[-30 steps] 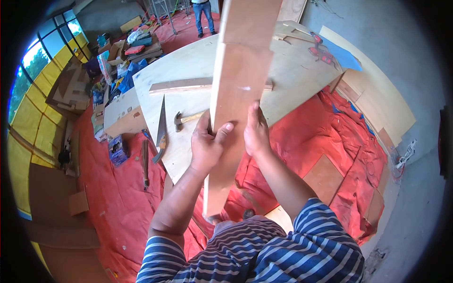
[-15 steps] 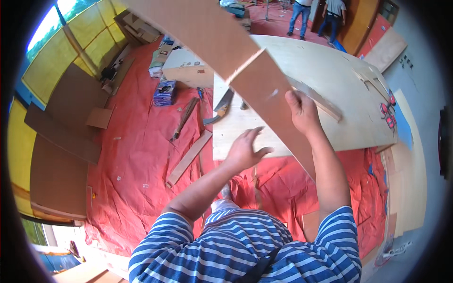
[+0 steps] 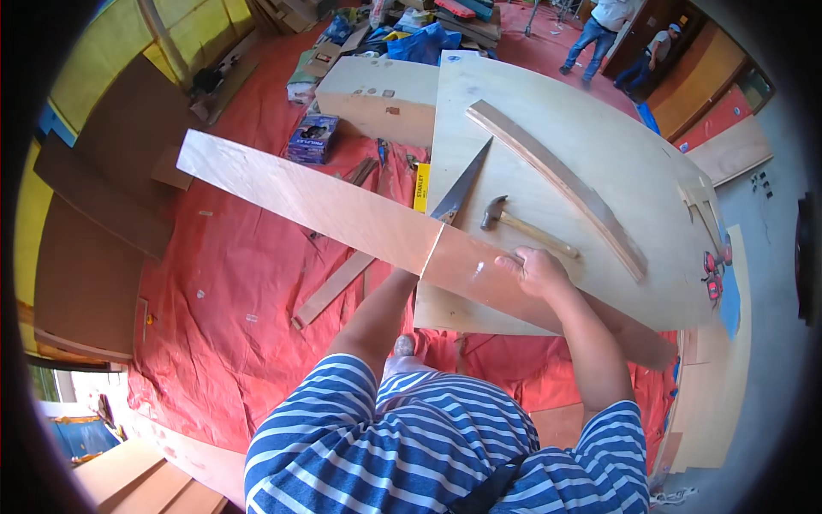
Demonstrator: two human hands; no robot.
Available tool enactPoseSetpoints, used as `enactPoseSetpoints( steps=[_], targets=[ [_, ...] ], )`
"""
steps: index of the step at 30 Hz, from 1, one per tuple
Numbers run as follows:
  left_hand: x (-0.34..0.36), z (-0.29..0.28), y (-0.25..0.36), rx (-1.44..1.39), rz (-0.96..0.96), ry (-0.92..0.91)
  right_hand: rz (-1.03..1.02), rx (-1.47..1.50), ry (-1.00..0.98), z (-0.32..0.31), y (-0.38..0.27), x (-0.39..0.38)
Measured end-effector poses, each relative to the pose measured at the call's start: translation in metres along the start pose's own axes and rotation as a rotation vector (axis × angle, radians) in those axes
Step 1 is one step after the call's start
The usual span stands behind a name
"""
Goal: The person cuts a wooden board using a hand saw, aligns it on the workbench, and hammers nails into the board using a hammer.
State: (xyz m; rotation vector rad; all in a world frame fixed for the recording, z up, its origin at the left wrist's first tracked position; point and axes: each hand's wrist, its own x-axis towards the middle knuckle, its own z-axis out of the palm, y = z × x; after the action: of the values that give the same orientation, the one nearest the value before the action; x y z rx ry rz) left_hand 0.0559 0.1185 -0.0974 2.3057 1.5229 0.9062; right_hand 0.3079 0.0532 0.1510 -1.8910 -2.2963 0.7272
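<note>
Held crosswise over the pale plywood sheet is a long reddish board, made of two overlapping lengths with a light edge at the joint. My right hand grips its right section, thumb and fingers closed on the edge. My left forearm runs under the board near that joint, hiding the hand. Just beyond the board on the sheet are a handsaw, a claw hammer with a wooden handle and a long batten. A yellow tool shows at the sheet's left edge.
A red sheet covers the floor, with a loose strip and a purple box. Dark panels lean at the left. Red power tools sit at the right edge. Two people are at the back.
The board has swung down from a steep angle to lie flatter across the view, its far end now at left. My left hand, apart from it half a second ago, is now hidden beneath it.
</note>
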Motion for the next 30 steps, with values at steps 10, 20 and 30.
enactPoseSetpoints(
  steps=[10,20,30],
  targets=[
    [-0.193,-0.111,-0.026,-0.082,-0.913,0.052,-0.023,-0.011,-0.179,0.059,0.035,0.048],
    [-0.477,-0.192,0.051,0.173,-1.332,0.830,-0.125,-0.113,-0.355,0.152,0.025,0.072],
    [-0.386,-0.165,0.159,-0.565,-1.026,0.793,-0.252,-0.135,-0.224,0.171,0.015,0.071]
  ],
)
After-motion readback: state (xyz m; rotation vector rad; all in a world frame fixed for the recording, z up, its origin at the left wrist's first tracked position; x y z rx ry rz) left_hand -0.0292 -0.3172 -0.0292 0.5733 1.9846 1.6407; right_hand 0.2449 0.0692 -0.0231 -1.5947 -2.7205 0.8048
